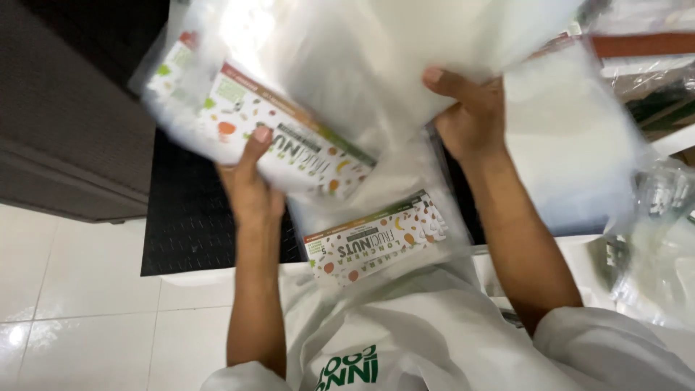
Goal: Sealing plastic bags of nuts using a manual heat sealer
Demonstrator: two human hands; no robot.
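Observation:
My left hand (250, 185) grips a clear plastic pouch with a printed card label (282, 130), dotted with fruit and nut pictures, thumb on its front. My right hand (470, 116) holds a stack of clear plastic pouches (376, 51) from below, thumb on top. A second labelled pouch (376, 235) lies lower, between my forearms, just above my white shirt. The pouches are blurred by motion.
A black rubber mat (188, 217) lies on the white tiled floor (79, 289) beside a dark grey cabinet (65, 123). More clear bags and wrapped items (651, 239) pile up at the right, with a red-brown strip (644, 45) at the top right.

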